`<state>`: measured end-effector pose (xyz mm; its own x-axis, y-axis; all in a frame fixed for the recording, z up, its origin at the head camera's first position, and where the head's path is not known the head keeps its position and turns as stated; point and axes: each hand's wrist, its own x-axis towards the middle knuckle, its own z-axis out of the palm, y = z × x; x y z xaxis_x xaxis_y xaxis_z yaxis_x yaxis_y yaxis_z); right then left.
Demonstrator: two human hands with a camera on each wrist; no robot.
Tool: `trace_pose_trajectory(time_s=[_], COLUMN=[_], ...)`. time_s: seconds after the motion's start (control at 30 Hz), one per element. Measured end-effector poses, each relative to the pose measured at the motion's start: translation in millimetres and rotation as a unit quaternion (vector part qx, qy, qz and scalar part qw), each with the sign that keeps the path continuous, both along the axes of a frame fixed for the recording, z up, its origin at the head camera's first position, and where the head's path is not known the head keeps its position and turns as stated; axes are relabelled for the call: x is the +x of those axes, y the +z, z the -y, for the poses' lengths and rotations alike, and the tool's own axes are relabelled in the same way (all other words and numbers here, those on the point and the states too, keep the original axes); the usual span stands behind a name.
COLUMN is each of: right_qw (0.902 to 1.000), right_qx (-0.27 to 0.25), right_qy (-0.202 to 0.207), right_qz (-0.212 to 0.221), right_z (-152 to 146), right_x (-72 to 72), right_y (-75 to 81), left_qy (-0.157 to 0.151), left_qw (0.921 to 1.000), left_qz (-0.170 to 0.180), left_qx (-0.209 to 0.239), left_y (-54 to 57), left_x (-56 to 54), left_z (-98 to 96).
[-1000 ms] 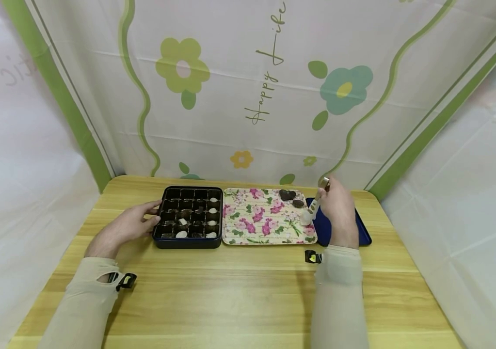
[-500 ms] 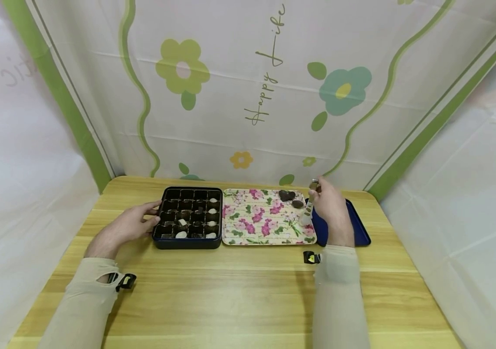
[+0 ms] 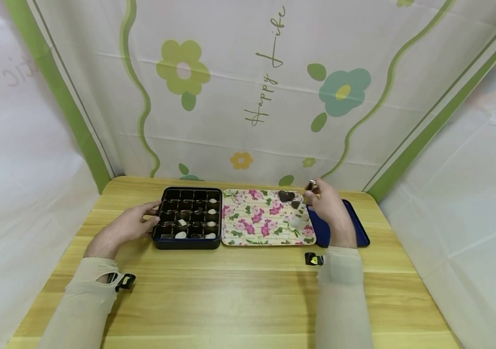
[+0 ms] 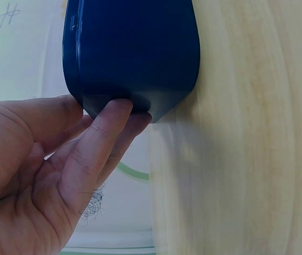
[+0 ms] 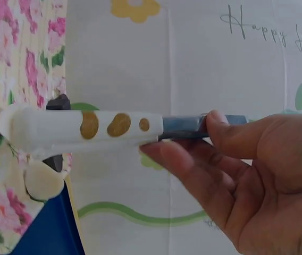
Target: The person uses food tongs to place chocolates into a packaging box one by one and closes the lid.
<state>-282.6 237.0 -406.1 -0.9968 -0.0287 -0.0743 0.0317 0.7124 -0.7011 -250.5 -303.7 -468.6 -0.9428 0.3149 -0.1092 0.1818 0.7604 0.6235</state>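
Observation:
In the head view my right hand (image 3: 328,206) holds tongs (image 3: 312,185) with a metal handle over the right side of a flowered tray (image 3: 239,232). Thumb and fingers pinch the handle in the right wrist view, where the white ends (image 5: 60,127) carry gold ovals. Pale chocolates (image 3: 295,223) lie by the tips; whether the tips grip one is unclear. Dark chocolates (image 3: 286,196) sit at the tray's far right. My left hand (image 3: 132,223) touches the left side of a dark blue tin (image 3: 186,245), its fingers (image 4: 103,122) fairly straight against the wall.
Inside the tin, a black divided insert (image 3: 186,194) holds several white and dark chocolates. A blue lid (image 3: 359,228) lies partly under the tray's right side and below my right hand. A printed curtain (image 3: 230,97) hangs behind the wooden table (image 3: 221,300).
My right hand has moved left with the tongs, whose tips now lie farther left over the tray. A pale chocolate shows by the tips. My left hand and the tin stay put.

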Motion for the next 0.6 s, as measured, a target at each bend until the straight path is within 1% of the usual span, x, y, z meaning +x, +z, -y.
trace_pose_trajectory(time_s=[0.07,0.2,0.3,0.4,0.53,0.6], right_qw=[0.9993,0.9983,0.9985,0.9986,0.9993,0.9994], right_qx=[-0.035,-0.048,-0.039,-0.037,-0.014,0.005], right_qy=[0.011,0.032,0.035,0.033,0.031,0.033], right_qz=[0.001,0.011,0.017,0.018,0.014,0.01], right_z=[5.5,17.9,22.9,24.7,23.1,21.5], right_x=[-0.4,-0.3,0.8,3.0,6.3,5.8], right_y=[-3.3,-7.9,-9.3,-5.8,0.9,-0.6], left_qy=[0.001,0.002,0.001,0.0,-0.001,-0.001], left_qw=[1.0,1.0,0.9999,0.9999,1.0,1.0], left_qz=[-0.001,0.005,0.011,0.013,0.003,-0.002], left_qx=[-0.001,0.003,0.005,0.005,-0.001,-0.005], left_y=[0.2,0.7,1.0,0.5,-0.6,-0.9], left_x=[0.4,0.9,1.2,0.7,-0.3,-0.5], left_z=[-0.3,-0.2,-0.3,-0.2,0.5,0.8])
